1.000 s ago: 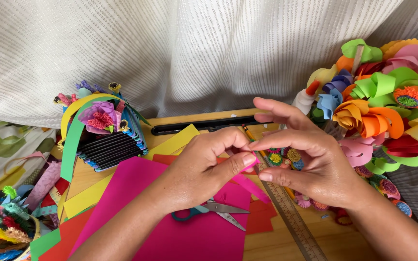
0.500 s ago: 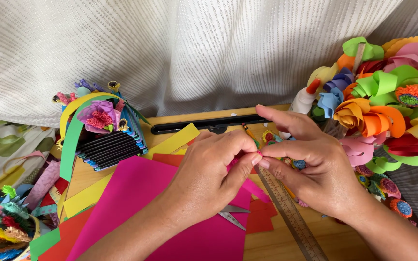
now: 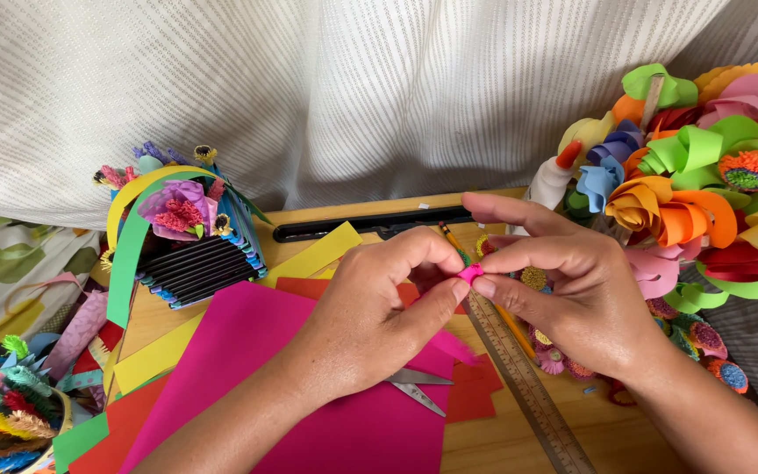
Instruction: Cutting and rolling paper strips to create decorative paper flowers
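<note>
Tiny pink paper roll (image 3: 470, 274) getting pinched between both hands

Left hand (image 3: 379, 320) and right hand (image 3: 572, 294) both grip it with fingertips, above the magenta sheet (image 3: 309, 386) and steel ruler (image 3: 524, 382) mid-desk; scissors (image 3: 414, 386) lie underneath.

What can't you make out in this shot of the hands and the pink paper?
Head view only:
- Pink paper piece: mostly hidden in the grip of the left hand and right hand; its shape is unclear.
- Scissors: handles hidden under the left hand.
- Ruler: cut off by the bottom edge.
</note>
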